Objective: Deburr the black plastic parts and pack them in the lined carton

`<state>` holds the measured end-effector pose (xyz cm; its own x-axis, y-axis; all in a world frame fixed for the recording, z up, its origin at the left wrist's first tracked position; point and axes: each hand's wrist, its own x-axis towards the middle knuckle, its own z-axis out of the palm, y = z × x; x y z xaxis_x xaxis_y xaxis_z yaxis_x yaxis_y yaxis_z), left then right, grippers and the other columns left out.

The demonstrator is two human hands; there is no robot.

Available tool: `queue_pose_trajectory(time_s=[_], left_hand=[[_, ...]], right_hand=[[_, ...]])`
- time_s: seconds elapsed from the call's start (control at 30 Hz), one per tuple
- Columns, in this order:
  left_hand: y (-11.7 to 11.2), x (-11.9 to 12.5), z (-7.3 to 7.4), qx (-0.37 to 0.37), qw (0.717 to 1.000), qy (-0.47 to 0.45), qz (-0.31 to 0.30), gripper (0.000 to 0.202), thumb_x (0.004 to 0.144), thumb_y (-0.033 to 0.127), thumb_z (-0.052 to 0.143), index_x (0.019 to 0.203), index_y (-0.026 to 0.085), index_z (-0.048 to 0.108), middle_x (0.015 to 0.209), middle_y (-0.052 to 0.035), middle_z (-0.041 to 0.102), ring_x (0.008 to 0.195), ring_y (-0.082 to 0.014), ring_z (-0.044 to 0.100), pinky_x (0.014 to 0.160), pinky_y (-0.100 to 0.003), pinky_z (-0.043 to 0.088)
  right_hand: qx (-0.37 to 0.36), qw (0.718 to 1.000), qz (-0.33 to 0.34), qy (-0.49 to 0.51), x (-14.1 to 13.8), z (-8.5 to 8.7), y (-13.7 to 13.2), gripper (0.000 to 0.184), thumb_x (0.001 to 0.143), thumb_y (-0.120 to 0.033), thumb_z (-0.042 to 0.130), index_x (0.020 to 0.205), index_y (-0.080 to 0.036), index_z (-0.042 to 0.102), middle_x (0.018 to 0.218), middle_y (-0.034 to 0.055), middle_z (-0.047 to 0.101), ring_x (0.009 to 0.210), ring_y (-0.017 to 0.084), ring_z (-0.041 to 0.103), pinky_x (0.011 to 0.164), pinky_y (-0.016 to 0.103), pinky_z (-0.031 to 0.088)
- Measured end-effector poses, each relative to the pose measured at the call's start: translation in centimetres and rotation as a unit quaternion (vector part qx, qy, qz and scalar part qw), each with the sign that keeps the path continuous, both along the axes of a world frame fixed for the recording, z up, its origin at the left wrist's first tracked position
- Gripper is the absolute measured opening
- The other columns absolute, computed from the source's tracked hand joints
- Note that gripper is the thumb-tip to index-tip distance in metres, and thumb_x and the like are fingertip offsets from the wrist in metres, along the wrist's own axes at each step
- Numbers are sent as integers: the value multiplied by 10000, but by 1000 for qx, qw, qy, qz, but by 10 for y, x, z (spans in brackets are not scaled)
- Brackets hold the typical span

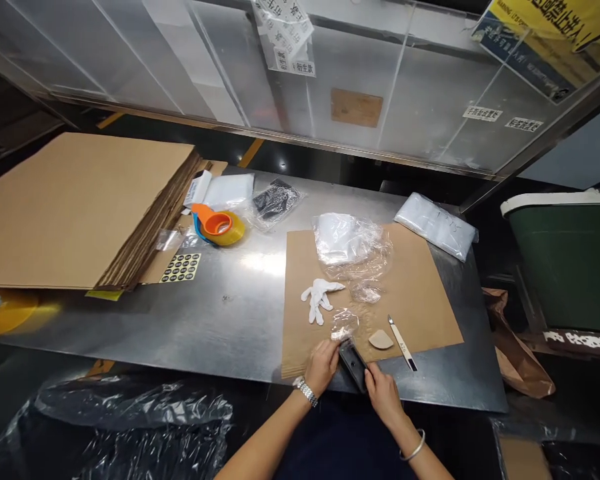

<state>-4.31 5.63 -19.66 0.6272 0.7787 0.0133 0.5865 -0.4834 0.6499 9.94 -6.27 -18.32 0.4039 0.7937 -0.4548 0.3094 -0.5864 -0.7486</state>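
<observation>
My right hand (pixel 383 393) is closed round the lower end of a black oblong object (pixel 353 365) with a raised rim; I cannot make out its exact kind. At its upper end my left hand (pixel 322 365) is closed, with fingertips against the object's edge. The object is tilted, close to the table's front edge. Just beyond it lies a crumpled clear plastic bag (pixel 345 324). White gloves (pixel 320 299) rest to the left on the brown cardboard sheet (pixel 405 280). To the right are a small beige piece (pixel 381 339) and a white-handled craft knife (pixel 403 343).
Clear plastic bags (pixel 347 240) lie further back on the cardboard. A packet of bags (pixel 436 225) sits at the back right. Leftward are an orange tape dispenser (pixel 219 225), a sticker sheet (pixel 181 267) and stacked cardboard (pixel 90 207). A green bin (pixel 565 267) stands right of the metal table (pixel 230 340).
</observation>
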Motion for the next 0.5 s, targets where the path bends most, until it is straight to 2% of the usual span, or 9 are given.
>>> queue_pose_trajectory(time_s=[0.13,0.3,0.4,0.5], left_hand=[[-12,6,10,61,997,-2,-46,231,838,174,398,872,194,625,675,-47,580,668,-174,547,625,-295,432],[-5,11,26,113,991,-7,-67,301,865,141,310,949,144,599,658,-62,565,637,-176,520,577,-296,399],[-7,23,45,131,983,-17,-129,275,867,169,336,930,169,604,663,-50,561,630,-159,514,578,-282,395],[-17,40,71,143,971,-15,-191,228,858,214,382,873,200,609,668,-40,560,624,-154,512,572,-276,390]], right_hand=[[14,997,-34,-61,-9,7,7,253,795,-423,451,735,-201,556,602,32,551,580,162,557,521,227,347],[4,993,-84,-77,-14,10,17,354,858,-435,282,842,-188,534,471,-23,508,380,142,491,403,219,326],[6,991,-92,-98,-14,22,15,350,838,-403,349,1014,-155,523,493,-5,548,425,170,534,440,241,357],[13,988,-88,-122,-9,40,9,418,821,-363,409,1165,-134,471,552,35,594,535,217,586,502,267,367]])
